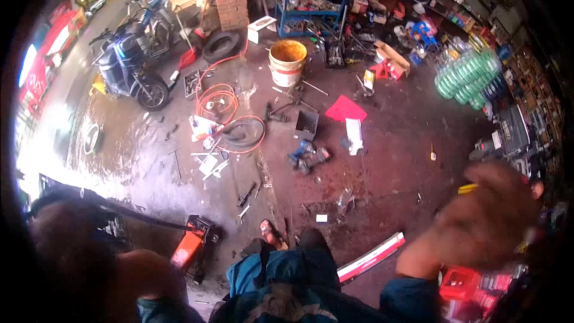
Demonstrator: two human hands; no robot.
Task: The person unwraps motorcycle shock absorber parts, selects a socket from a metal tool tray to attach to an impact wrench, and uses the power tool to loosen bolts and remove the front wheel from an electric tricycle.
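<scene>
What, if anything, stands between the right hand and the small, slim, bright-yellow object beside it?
Nothing visible does: the yellow object shows at the edge of the blurred right hand. Whether they touch, I can't tell.

Dark red floor (pixel 388 185) gave the blurred right hand (pixel 481 221) a lane forward and leftward, bounded on the far left by a blue-and-black power tool (pixel 308 157). A long white-and-red box (pixel 373 257) lay low beside that forearm; a red plastic tray (pixel 460 283) and crowded dark shelves (pixel 541 98) hemmed the outer side. Ahead of the shadowed left hand (pixel 75 245), a slim black bar (pixel 143 220) and an orange-and-black metal machine (pixel 188 248) blocked the inward path.
</scene>
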